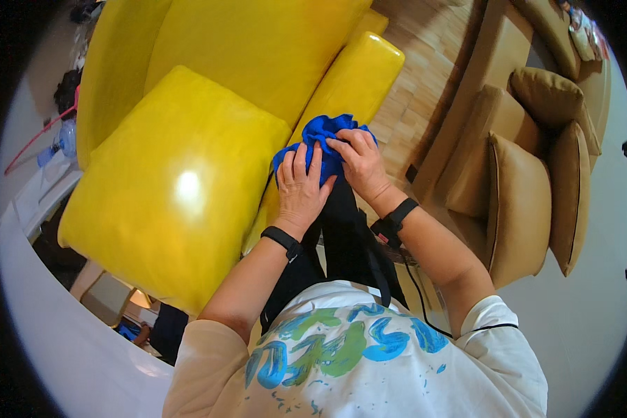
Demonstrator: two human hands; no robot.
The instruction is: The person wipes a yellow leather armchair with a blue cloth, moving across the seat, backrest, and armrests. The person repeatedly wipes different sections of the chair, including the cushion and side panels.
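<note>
A crumpled blue cloth (pixel 321 125) is bunched over the near end of the yellow sofa's armrest (pixel 368 73). My left hand (pixel 300 188) lies over the cloth's left part, its fingers curled onto the fabric. On the right side, my right hand (pixel 363 159) grips a bunched fold between thumb and fingers. Both wrists wear black bands. Just left of the hands, a large yellow cushion (pixel 177 172) leans on the sofa, its lower corner towards me. Beyond it spreads the yellow sofa seat (pixel 240 47). The cloth hides part of the armrest beneath.
A brown sofa (pixel 470 141) with several loose brown cushions (pixel 520 204) stands at right, across a strip of wood-look floor (pixel 413 94). At far left are a clear plastic bottle (pixel 68 138) and a thin pink stick (pixel 42 133). A black cable (pixel 420 295) hangs by my right arm.
</note>
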